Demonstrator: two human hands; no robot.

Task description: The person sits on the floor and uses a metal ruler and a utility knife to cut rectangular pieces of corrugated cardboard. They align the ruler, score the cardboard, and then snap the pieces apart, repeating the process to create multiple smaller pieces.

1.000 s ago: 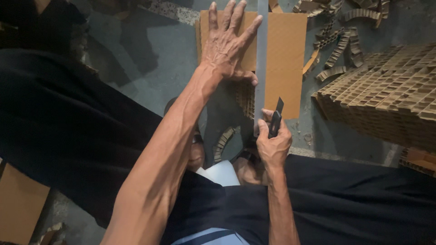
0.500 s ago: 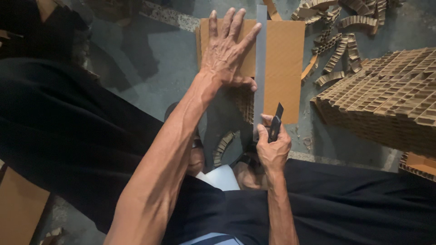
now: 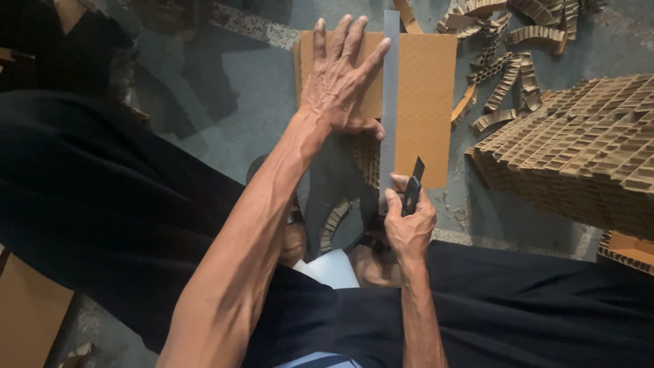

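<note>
Cardboard sheet [image 3: 426, 102] ahead | ruler [image 3: 390, 102] runs away from me, pinned by my flat left hand [image 3: 340, 82] | right hand [image 3: 409, 221] holding knife [image 3: 413, 187] at near end

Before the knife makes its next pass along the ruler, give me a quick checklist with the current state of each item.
1. Left hand flat on the cardboard sheet, pinning the metal ruler: ok.
2. Left fingers off the cutting side: cannot tell, one fingertip reaches the ruler.
3. Right hand gripping the utility knife: ok.
4. Blade at the ruler's right edge, near end of the sheet: ok.
5. Blade tip on the cardboard: cannot tell.
6. Honeycomb cardboard stack apart from the cut line: ok.
</note>
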